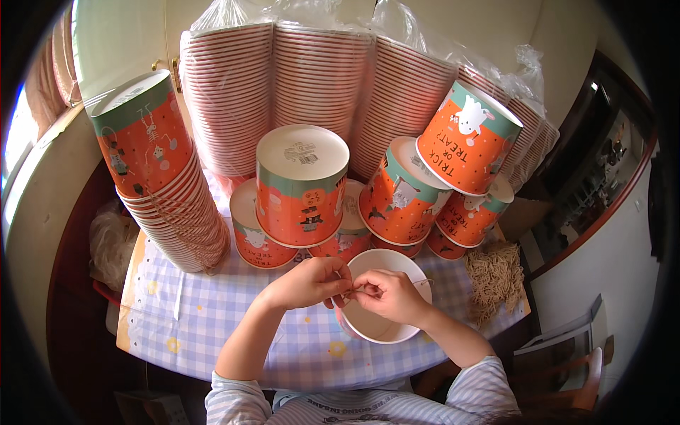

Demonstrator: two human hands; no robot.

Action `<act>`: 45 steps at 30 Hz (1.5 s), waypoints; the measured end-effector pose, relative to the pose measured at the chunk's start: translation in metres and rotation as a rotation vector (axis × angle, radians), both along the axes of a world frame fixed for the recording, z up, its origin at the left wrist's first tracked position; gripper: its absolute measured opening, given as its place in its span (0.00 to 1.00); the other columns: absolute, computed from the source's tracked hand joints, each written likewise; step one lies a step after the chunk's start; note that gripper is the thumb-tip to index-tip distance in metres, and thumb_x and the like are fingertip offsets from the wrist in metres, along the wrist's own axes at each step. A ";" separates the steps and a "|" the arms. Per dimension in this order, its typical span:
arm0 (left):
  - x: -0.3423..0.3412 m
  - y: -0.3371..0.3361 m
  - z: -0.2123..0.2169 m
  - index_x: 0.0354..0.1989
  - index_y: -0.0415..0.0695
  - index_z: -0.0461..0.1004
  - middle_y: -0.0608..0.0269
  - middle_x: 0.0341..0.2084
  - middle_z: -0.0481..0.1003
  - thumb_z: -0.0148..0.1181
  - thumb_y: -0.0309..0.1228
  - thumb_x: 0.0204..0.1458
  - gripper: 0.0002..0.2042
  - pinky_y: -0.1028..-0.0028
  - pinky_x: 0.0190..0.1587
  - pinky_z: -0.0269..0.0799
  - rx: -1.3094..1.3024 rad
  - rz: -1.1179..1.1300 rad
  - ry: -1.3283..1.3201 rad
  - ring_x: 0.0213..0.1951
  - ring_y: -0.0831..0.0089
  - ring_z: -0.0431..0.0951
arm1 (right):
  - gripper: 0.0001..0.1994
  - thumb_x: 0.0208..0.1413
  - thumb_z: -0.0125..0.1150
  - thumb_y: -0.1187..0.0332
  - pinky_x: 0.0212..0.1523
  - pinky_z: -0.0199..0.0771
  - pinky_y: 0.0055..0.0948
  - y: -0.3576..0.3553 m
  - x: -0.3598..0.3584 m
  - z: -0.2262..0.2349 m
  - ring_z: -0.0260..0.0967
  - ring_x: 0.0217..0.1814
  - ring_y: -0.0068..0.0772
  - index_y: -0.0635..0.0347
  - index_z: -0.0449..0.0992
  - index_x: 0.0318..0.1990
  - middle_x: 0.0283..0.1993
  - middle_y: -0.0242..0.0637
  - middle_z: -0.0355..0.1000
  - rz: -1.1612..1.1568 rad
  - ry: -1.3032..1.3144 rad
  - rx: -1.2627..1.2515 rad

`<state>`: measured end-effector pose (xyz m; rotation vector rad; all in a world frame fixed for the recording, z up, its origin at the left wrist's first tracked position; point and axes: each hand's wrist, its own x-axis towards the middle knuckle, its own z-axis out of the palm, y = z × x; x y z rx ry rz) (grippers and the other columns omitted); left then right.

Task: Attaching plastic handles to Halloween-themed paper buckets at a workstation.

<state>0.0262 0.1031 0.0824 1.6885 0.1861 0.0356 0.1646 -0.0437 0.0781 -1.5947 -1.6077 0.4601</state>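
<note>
An open paper bucket (386,329), white inside, stands before me near the table's front edge. Both my hands are at its left and upper side, fingertips close together. My left hand (312,283) is closed in a pinch at the bucket's left rim. With thumb and fingers pressed together, my right hand (389,292) reaches over the bucket's opening. A thin beige cord (425,282) shows at the right rim. Between my fingertips there seems to be a bit of the same cord, largely covered by the fingers.
Upside-down orange and green buckets (301,191) are piled beyond my hands, more of them (467,138) at right. A tall nested stack (163,184) leans at left, with cords over it. Plastic-wrapped stacks (319,78) line the back. A heap of beige cords (494,280) lies on the checked tablecloth (234,326).
</note>
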 end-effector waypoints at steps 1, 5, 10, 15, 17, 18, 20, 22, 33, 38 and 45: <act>0.000 0.000 0.000 0.32 0.37 0.68 0.63 0.25 0.75 0.50 0.28 0.55 0.06 0.79 0.27 0.72 -0.010 -0.001 -0.001 0.28 0.78 0.76 | 0.06 0.45 0.62 0.76 0.20 0.61 0.18 0.000 0.000 0.001 0.59 0.21 0.13 0.63 0.73 0.31 0.21 0.28 0.64 0.000 0.000 0.000; -0.001 -0.001 0.001 0.32 0.38 0.68 0.63 0.25 0.75 0.50 0.29 0.55 0.06 0.79 0.27 0.72 0.007 0.013 -0.002 0.28 0.78 0.76 | 0.05 0.45 0.62 0.76 0.19 0.58 0.18 0.001 -0.003 0.004 0.56 0.20 0.12 0.63 0.74 0.31 0.19 0.26 0.62 -0.024 0.050 -0.027; -0.001 -0.004 0.003 0.32 0.37 0.68 0.62 0.24 0.75 0.50 0.28 0.54 0.06 0.79 0.26 0.72 0.029 0.028 0.004 0.27 0.78 0.77 | 0.03 0.46 0.62 0.75 0.20 0.55 0.16 0.003 0.002 0.004 0.53 0.20 0.10 0.64 0.75 0.29 0.16 0.22 0.61 -0.072 0.174 -0.213; -0.002 -0.009 0.009 0.32 0.37 0.68 0.62 0.23 0.75 0.50 0.27 0.53 0.06 0.79 0.26 0.72 0.087 0.067 0.009 0.26 0.77 0.77 | 0.03 0.48 0.61 0.75 0.22 0.54 0.14 0.006 0.005 -0.001 0.53 0.21 0.08 0.64 0.75 0.29 0.17 0.18 0.60 -0.090 0.317 -0.290; -0.002 -0.010 0.009 0.32 0.37 0.68 0.62 0.23 0.75 0.50 0.27 0.53 0.05 0.79 0.26 0.73 0.107 0.077 0.004 0.26 0.77 0.77 | 0.02 0.48 0.60 0.75 0.22 0.54 0.14 0.006 0.005 0.001 0.53 0.21 0.08 0.65 0.75 0.30 0.17 0.18 0.60 -0.087 0.307 -0.297; -0.002 -0.010 0.010 0.31 0.37 0.68 0.61 0.22 0.75 0.51 0.27 0.52 0.05 0.78 0.26 0.72 0.137 0.085 0.000 0.26 0.76 0.77 | 0.02 0.48 0.60 0.76 0.22 0.54 0.13 0.005 0.005 0.002 0.52 0.21 0.07 0.65 0.75 0.30 0.17 0.18 0.60 -0.083 0.296 -0.304; -0.003 -0.009 0.007 0.31 0.37 0.68 0.60 0.22 0.75 0.52 0.27 0.51 0.05 0.77 0.26 0.72 0.168 0.095 -0.005 0.25 0.75 0.77 | 0.02 0.48 0.60 0.76 0.22 0.54 0.13 0.005 0.005 0.002 0.52 0.21 0.07 0.64 0.75 0.29 0.18 0.18 0.60 -0.072 0.305 -0.300; -0.004 -0.005 0.000 0.29 0.37 0.70 0.59 0.21 0.75 0.55 0.27 0.47 0.06 0.75 0.27 0.70 0.345 0.090 -0.148 0.24 0.72 0.76 | 0.02 0.48 0.60 0.76 0.22 0.54 0.13 0.006 0.005 0.000 0.52 0.21 0.07 0.64 0.74 0.29 0.18 0.17 0.59 -0.058 0.314 -0.295; 0.000 -0.004 -0.001 0.27 0.37 0.73 0.58 0.19 0.74 0.57 0.28 0.43 0.07 0.74 0.28 0.69 0.316 0.071 -0.103 0.24 0.72 0.75 | 0.06 0.40 0.61 0.71 0.21 0.65 0.27 0.004 -0.006 0.007 0.65 0.18 0.28 0.59 0.69 0.24 0.18 0.33 0.66 -0.129 -0.105 -0.053; 0.000 -0.004 -0.003 0.28 0.36 0.73 0.58 0.20 0.75 0.57 0.29 0.44 0.07 0.74 0.28 0.69 0.268 0.063 -0.110 0.24 0.74 0.75 | 0.06 0.42 0.59 0.71 0.22 0.68 0.32 0.003 -0.010 0.002 0.68 0.21 0.35 0.58 0.67 0.25 0.22 0.34 0.68 -0.127 -0.296 0.055; 0.000 -0.002 -0.005 0.29 0.36 0.73 0.59 0.21 0.75 0.57 0.28 0.45 0.07 0.75 0.30 0.69 0.260 0.056 -0.122 0.25 0.75 0.75 | 0.05 0.45 0.55 0.71 0.23 0.68 0.35 0.003 -0.009 0.001 0.69 0.23 0.40 0.59 0.66 0.27 0.23 0.37 0.68 -0.104 -0.326 0.086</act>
